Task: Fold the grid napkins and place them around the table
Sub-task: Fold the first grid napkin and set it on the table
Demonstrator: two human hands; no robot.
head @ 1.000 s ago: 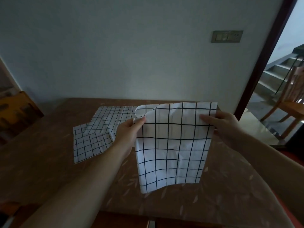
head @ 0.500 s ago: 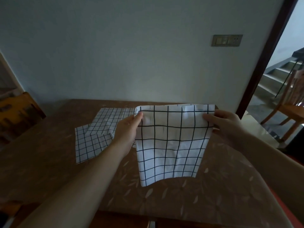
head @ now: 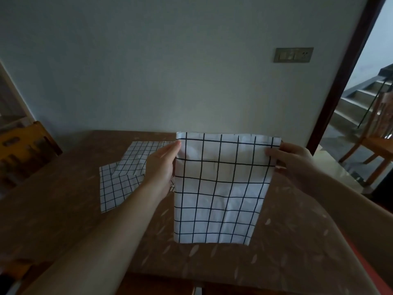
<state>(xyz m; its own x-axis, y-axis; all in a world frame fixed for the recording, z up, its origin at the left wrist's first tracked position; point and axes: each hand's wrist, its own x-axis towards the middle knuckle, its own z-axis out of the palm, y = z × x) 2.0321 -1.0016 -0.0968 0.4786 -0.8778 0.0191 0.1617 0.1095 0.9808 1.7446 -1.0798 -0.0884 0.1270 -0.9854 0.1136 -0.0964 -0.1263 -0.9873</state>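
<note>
A white napkin with a black grid (head: pixel 221 188) hangs in front of me above the brown table (head: pixel 63 199). My left hand (head: pixel 162 167) pinches its top left corner and my right hand (head: pixel 291 160) pinches its top right corner, so the cloth is stretched flat between them. Its lower edge hangs near the table's patterned cover. More grid napkins (head: pixel 125 177) lie flat and overlapping on the table to the left, partly hidden behind my left hand.
A wooden chair back (head: pixel 23 147) stands at the table's left side. The wall (head: pixel 170 71) runs right behind the table's far edge. To the right is a doorway with another wooden chair (head: pixel 376 133) and stairs (head: pixel 359 99).
The napkin's drooping top left corner has been pulled straight, and the top edge now runs taut between my hands. The cloth hangs flatter and slightly lower.
</note>
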